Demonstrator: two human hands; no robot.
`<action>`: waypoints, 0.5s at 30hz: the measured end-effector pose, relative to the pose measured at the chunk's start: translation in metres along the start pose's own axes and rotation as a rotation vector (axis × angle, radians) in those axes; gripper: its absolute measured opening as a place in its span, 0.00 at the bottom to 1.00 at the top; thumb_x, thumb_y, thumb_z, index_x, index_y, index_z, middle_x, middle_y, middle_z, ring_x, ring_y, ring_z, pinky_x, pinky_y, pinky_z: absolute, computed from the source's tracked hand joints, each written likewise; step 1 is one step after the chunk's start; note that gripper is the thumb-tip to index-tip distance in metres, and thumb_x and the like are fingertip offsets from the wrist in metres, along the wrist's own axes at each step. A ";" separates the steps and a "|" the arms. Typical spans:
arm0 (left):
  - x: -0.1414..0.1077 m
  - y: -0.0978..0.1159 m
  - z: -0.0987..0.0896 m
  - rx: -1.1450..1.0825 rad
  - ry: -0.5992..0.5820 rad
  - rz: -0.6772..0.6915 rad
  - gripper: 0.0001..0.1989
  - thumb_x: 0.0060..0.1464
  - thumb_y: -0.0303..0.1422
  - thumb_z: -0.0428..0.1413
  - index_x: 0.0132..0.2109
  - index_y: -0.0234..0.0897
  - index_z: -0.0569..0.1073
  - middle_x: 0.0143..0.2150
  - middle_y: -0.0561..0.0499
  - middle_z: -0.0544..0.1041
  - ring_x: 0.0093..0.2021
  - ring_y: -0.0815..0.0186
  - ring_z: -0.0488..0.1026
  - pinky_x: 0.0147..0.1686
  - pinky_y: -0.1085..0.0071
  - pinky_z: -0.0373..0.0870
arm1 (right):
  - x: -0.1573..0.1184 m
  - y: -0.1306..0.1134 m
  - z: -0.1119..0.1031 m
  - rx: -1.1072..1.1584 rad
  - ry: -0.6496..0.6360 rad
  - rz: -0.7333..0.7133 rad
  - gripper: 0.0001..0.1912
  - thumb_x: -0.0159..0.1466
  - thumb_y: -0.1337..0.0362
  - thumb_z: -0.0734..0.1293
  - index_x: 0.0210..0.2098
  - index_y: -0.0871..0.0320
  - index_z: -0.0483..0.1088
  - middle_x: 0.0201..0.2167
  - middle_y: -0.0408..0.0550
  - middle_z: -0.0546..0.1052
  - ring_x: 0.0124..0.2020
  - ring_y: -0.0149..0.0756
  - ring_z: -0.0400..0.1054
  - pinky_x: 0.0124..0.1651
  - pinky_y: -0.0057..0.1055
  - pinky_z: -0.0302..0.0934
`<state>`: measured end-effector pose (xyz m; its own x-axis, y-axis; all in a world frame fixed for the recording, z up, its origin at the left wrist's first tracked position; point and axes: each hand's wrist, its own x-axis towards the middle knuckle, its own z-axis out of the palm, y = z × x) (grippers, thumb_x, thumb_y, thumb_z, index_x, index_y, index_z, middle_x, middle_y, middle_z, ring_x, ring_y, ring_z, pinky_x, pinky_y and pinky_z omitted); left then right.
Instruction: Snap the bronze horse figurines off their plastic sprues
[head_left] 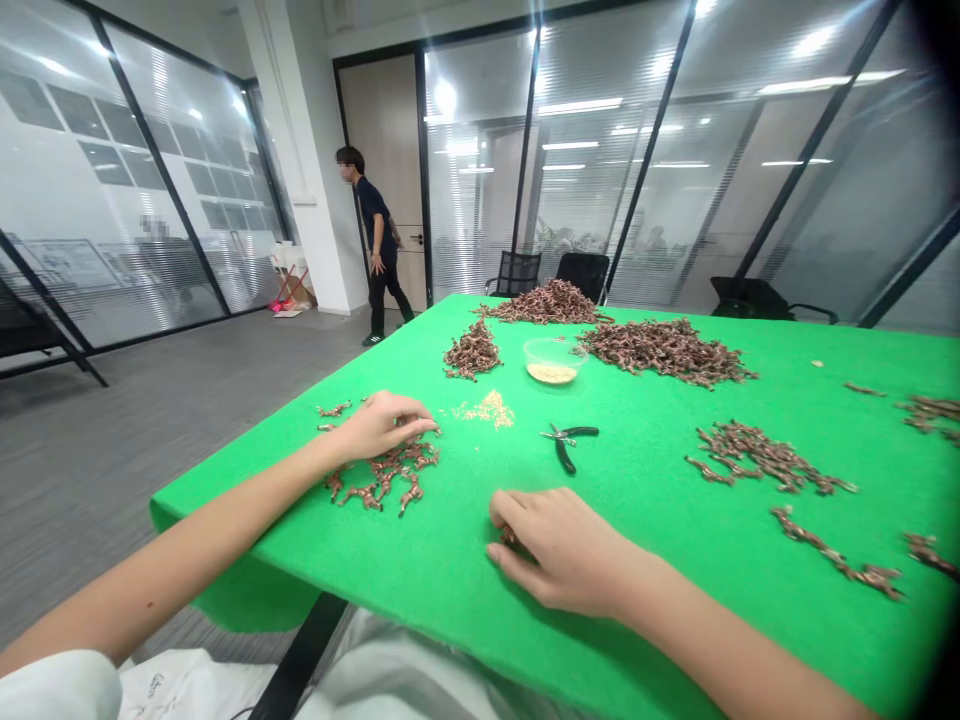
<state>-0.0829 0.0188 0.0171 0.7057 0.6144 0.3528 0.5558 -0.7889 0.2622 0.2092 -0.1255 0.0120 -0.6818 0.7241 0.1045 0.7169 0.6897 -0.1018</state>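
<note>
My left hand (386, 425) is closed above a loose group of small brown animal-like figurines (388, 480) at the table's left side. A bit of brown shows at its fingertips. Curled low over the cloth in the middle, my right hand (559, 550) has a small brown figurine (509, 536) between thumb and fingers, mostly hidden. Beyond it lie black-handled cutting pliers (568, 440), their handles spread. A scatter of pale yellow bits (489, 408) rests between the left hand and a clear plastic bowl (553, 362) that holds more of them.
Big brown heaps (664, 350) of figurines stand at the back of the green-covered table (660, 480). Smaller groups (765, 455) lie to the right. A person (380, 235) in dark clothes is by the door. Office chairs (517, 272) stand behind the table.
</note>
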 end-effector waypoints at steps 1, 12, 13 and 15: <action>0.000 0.000 0.003 0.028 0.002 0.021 0.19 0.68 0.46 0.50 0.44 0.37 0.79 0.33 0.49 0.80 0.32 0.66 0.75 0.36 0.73 0.66 | 0.000 0.000 0.000 0.003 0.003 -0.003 0.07 0.70 0.59 0.62 0.40 0.56 0.64 0.34 0.45 0.76 0.32 0.38 0.70 0.32 0.34 0.46; 0.000 0.005 0.020 0.266 0.086 0.178 0.14 0.65 0.40 0.53 0.40 0.37 0.78 0.29 0.49 0.76 0.30 0.66 0.72 0.32 0.70 0.61 | 0.001 0.002 0.000 -0.088 0.016 -0.054 0.09 0.70 0.58 0.61 0.40 0.58 0.65 0.33 0.47 0.78 0.30 0.38 0.71 0.29 0.35 0.41; 0.000 0.006 0.019 0.272 0.092 0.186 0.13 0.65 0.40 0.54 0.40 0.37 0.78 0.29 0.50 0.76 0.30 0.66 0.72 0.32 0.70 0.61 | 0.001 0.001 0.001 -0.122 0.029 -0.063 0.09 0.70 0.58 0.61 0.39 0.58 0.66 0.33 0.47 0.78 0.29 0.38 0.71 0.28 0.35 0.40; -0.001 0.007 0.017 0.284 0.105 0.198 0.12 0.64 0.38 0.54 0.39 0.37 0.78 0.29 0.51 0.76 0.29 0.67 0.72 0.32 0.71 0.61 | 0.001 -0.002 0.001 -0.199 0.075 -0.096 0.11 0.70 0.57 0.61 0.38 0.58 0.66 0.30 0.46 0.77 0.26 0.36 0.69 0.27 0.36 0.38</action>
<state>-0.0722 0.0133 0.0035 0.7713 0.4340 0.4656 0.5230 -0.8490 -0.0750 0.2071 -0.1262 0.0111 -0.7407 0.6478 0.1781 0.6691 0.7352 0.1087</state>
